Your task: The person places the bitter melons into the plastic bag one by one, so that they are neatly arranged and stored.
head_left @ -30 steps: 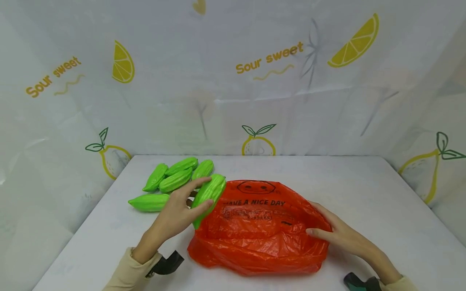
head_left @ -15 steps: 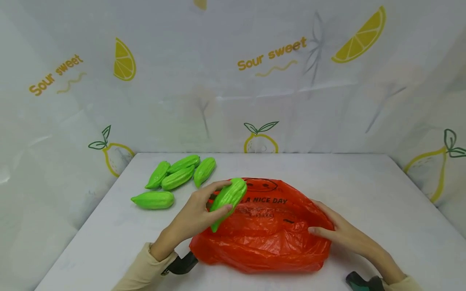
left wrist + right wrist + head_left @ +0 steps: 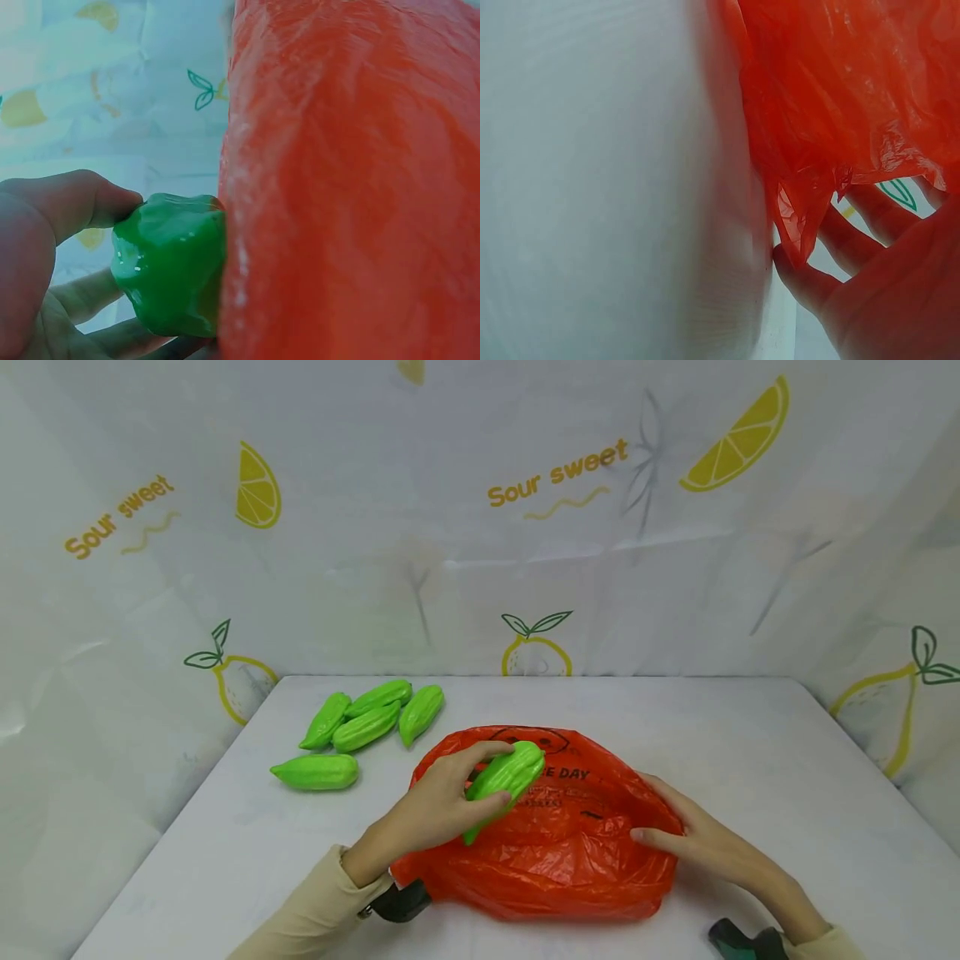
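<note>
A ridged green bitter melon (image 3: pixel 506 781) is gripped between the thumb and fingers of my left hand (image 3: pixel 438 806), over the left part of a red plastic bag (image 3: pixel 570 860). Seen from the left wrist, the bitter melon (image 3: pixel 172 262) sits right beside the bag's red film (image 3: pixel 352 187), and I cannot tell whether they touch. My right hand (image 3: pixel 701 839) holds the bag's right side, the thumb in front and the other fingers partly hidden behind the film. From the right wrist, the thumb of the right hand (image 3: pixel 885 270) meets a hanging corner of the bag (image 3: pixel 799 217).
Several more bitter melons (image 3: pixel 367 727) lie at the far left of the white table (image 3: pixel 712 718), one apart from the others nearer me. A white backdrop (image 3: pixel 337 593) printed with lemons rises behind the table. Black wrist-worn devices (image 3: pixel 401 902) sit under both wrists.
My left hand has carried the bitter melon rightward from the bag's left edge to over the bag. The right hand stays nearly still on the bag's right side.
</note>
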{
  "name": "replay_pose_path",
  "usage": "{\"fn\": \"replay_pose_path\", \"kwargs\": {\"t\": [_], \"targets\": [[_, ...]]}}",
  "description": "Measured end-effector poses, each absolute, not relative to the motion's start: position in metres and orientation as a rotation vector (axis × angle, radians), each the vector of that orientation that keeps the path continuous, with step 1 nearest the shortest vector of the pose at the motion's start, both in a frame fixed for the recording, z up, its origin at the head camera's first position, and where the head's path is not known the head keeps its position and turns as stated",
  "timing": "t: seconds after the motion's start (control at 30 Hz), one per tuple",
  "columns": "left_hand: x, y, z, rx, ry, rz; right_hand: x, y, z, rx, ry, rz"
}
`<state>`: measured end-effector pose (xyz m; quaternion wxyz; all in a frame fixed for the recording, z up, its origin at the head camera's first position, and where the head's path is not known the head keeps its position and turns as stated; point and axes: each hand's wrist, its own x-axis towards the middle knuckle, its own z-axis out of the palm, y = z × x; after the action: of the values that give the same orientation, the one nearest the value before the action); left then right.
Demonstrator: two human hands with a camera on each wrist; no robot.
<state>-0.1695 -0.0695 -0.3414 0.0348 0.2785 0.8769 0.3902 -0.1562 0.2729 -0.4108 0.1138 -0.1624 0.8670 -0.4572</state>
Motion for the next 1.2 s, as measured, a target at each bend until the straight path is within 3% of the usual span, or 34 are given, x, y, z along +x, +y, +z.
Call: {"fn": "replay_pose_path", "kwargs": {"t": [1.2], "targets": [[-0.181, -0.013, -0.347, 0.805, 2.675, 0.971, -0.156, 0.273, -0.409, -0.451, 2.533, -1.334]]}}
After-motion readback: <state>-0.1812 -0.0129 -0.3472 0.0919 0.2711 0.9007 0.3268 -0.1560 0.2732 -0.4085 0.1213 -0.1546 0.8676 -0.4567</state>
